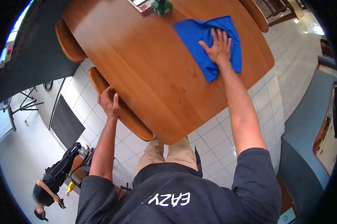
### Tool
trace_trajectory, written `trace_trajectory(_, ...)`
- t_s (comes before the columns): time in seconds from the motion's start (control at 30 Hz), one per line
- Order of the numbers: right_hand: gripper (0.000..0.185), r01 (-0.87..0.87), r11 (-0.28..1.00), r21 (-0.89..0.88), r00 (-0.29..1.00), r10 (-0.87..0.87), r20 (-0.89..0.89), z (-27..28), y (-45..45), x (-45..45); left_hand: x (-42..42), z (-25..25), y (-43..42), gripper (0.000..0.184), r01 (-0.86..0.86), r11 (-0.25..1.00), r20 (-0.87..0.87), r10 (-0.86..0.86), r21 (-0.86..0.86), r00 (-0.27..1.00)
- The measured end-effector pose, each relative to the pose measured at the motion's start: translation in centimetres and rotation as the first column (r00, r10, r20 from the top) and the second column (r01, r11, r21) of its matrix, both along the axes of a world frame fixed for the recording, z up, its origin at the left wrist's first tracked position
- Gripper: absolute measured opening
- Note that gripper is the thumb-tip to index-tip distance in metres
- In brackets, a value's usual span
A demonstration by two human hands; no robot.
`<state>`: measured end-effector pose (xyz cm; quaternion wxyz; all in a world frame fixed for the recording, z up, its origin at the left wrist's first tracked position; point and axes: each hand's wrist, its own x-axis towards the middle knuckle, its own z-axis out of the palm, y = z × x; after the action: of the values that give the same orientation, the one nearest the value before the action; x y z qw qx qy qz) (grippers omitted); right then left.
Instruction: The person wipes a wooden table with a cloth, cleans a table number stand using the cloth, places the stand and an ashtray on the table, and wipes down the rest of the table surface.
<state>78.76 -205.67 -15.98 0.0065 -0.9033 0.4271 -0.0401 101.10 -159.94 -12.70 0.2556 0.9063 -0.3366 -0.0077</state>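
Observation:
A blue cloth [198, 39] lies spread and creased on the right part of the wooden table [150, 71]. My right hand [220, 46] rests flat on it, fingers spread and pressing down. On the left, my left hand [109, 102] is at the top of a wooden chair back [133, 121] beside the table edge. Its thumb and fingers are apart, with the fingertips near the chair's upper edge; I cannot tell how firmly they touch it.
At the table's far end stand a green box [162, 6] and a patterned tray [141, 5]. Another chair [68, 41] is tucked in at the left, one more [256, 14] at the far right. A person [51, 183] stands at the lower left, on the tiled floor [209, 138] side.

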Motion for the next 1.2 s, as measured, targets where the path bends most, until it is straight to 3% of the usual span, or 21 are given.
trace_trajectory(0.23, 0.091, 0.087, 0.989, -0.118, 0.996, -0.084, 0.033, -1.8, -14.4, -1.0, -0.1, 1.0, -0.9, 0.045, -0.003, 1.000, -0.073, 0.002, -0.010, 0.997)
trace_trajectory(0.33, 0.095, 0.143, 0.987, -0.074, 0.990, -0.144, -0.013, -2.0, -19.0, -1.7, -0.3, 0.8, -0.8, 0.047, -0.018, 0.999, -0.061, 0.020, 0.034, 0.998)
trace_trajectory(0.43, 0.096, 0.136, 0.986, -0.098, 0.990, -0.131, 0.057, -3.1, -23.1, -2.2, -0.2, 1.0, -0.9, 0.048, 0.002, 0.998, -0.085, 0.004, 0.065, 0.996)
trace_trajectory(0.47, 0.091, 0.127, 0.966, -0.227, 0.992, -0.120, 0.045, -3.7, -24.1, -2.2, -0.1, 1.1, -0.9, 0.048, -0.004, 0.997, -0.083, 0.010, 0.072, 0.997)
trace_trajectory(0.63, 0.092, 0.140, 0.977, -0.161, 0.990, -0.135, 0.042, -3.6, -28.1, -1.7, 0.0, 1.3, -1.1, 0.050, -0.010, 0.997, -0.102, 0.018, 0.082, 0.995)
trace_trajectory(0.73, 0.094, 0.239, 0.971, -0.008, 0.969, -0.238, 0.060, -3.5, -28.5, -1.2, -0.2, 1.2, -1.2, 0.049, -0.036, 0.999, -0.081, 0.039, 0.033, 0.996)
trace_trajectory(0.87, 0.092, 0.266, 0.957, -0.116, 0.964, -0.263, 0.037, -3.6, -26.3, 0.1, -0.3, 1.3, -1.3, 0.048, -0.038, 0.999, -0.081, 0.040, 0.028, 0.996)
trace_trajectory(0.97, 0.088, 0.091, 0.989, -0.120, 0.995, -0.086, 0.050, -3.4, -22.0, 2.1, -0.2, 1.3, -1.2, 0.048, -0.033, 0.999, -0.084, 0.035, 0.021, 0.996)
trace_trajectory(1.2, 0.086, 0.002, 0.993, -0.120, 0.999, 0.003, 0.041, -3.0, -10.7, 5.9, -0.1, 1.1, -0.9, 0.047, -0.006, 1.000, -0.056, 0.006, 0.000, 0.998)
